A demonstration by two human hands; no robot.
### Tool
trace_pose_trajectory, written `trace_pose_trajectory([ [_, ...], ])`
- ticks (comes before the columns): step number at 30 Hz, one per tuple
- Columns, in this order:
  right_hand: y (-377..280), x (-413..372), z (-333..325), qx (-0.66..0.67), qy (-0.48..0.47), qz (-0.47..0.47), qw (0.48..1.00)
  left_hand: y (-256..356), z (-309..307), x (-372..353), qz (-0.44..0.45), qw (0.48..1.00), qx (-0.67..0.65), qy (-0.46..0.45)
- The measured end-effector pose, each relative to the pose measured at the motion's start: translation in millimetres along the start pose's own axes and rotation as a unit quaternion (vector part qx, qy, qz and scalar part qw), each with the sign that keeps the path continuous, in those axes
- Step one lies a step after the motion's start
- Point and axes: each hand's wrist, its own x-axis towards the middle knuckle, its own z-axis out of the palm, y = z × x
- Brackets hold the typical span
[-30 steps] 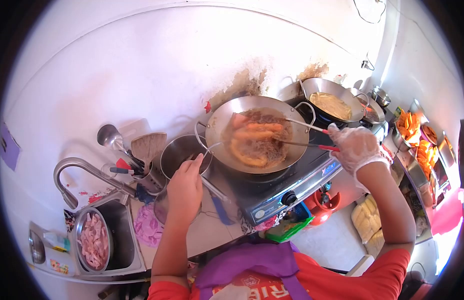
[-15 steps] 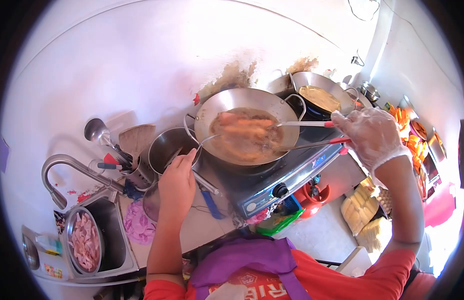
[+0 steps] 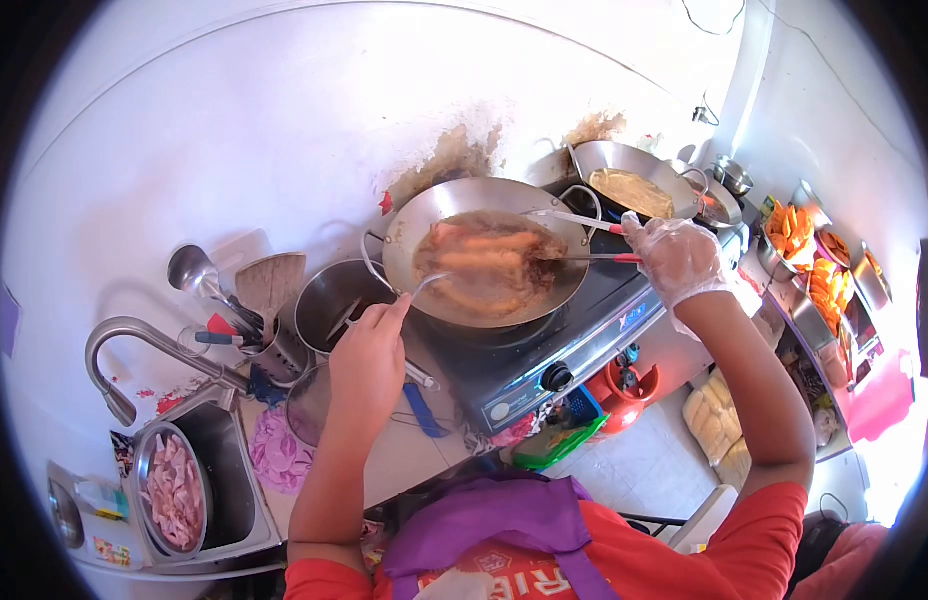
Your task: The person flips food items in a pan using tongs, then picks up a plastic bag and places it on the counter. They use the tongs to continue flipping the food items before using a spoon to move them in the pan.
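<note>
Purple apron (image 3: 499, 515) nearest. Left hand (image 3: 367, 360) grips a thin metal utensil (image 3: 424, 285); gloved right hand (image 3: 677, 258) grips tongs (image 3: 627, 258), arms spread. Both tools reach into the pan (image 3: 484, 195), where orange pieces (image 3: 484, 260) lie in bubbling oil (image 3: 534, 287). Caution: a dropped piece could splash oil onto the bare left hand. Versus the earlier frame, the right hand is closer to the pan.

Toward twelve o'clock, the smooth wall (image 3: 284, 120) is showing a rough, peeling patch (image 3: 452, 160). In the middle, the wok (image 3: 489, 192) and tongs (image 3: 574, 218) are shining, smooth metal both. At three, the glove (image 3: 676, 262) is looking like thin plastic (quite wrinkled). At six, the apron (image 3: 494, 520) is appearing as matt cloth.
</note>
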Motion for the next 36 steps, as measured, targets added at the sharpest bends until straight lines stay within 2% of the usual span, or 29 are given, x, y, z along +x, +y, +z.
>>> trace_pose_trajectory([
  [1, 3.5, -1.5, 6.6, 0.005, 0.031, 0.006, 0.999, 0.0, 0.5, 0.2, -0.001, 1.0, 0.007, -0.012],
  [4, 13.3, -7.2, 8.3, 0.034, 0.014, 0.014, 0.999, -1.2, 1.4, 0.8, -0.007, 0.999, 0.024, -0.041],
  [6, 14.3, -10.5, -2.3, 0.036, -0.005, -0.013, 0.999, -1.0, 1.6, 0.7, -0.015, 0.998, 0.025, -0.052],
  [12, -14.7, -9.1, -4.9, 0.038, -0.012, -0.024, 0.999, 0.4, 7.1, 4.9, -0.001, 0.999, 0.028, -0.035],
  [15, -28.3, -0.4, 14.0, 0.091, 0.018, -0.013, 0.996, 5.3, 6.2, 5.4, -0.003, 0.999, 0.021, -0.043],
  [16, -30.2, 3.3, 5.1, 0.128, -0.007, -0.023, 0.991, 7.2, 4.8, 5.7, -0.006, 0.999, 0.016, -0.042],
  [22, -29.5, 17.2, 27.4, 0.1, 0.037, -0.018, 0.994, 2.2, -1.9, 5.6, -0.023, 0.999, 0.012, -0.024],
  [26, -19.6, 15.3, 15.9, 0.065, 0.049, -0.023, 0.996, -6.1, -2.0, 3.2, -0.027, 1.0, 0.006, -0.01],
  [29, -18.7, 8.9, 6.1, 0.07, 0.061, -0.076, 0.993, -10.3, 2.1, 1.9, -0.029, 1.0, 0.004, -0.008],
  [36, -23.8, -5.8, -29.8, 0.071, -0.062, -0.091, 0.991, -9.2, 3.1, 2.9, -0.027, 0.999, 0.013, -0.014],
])
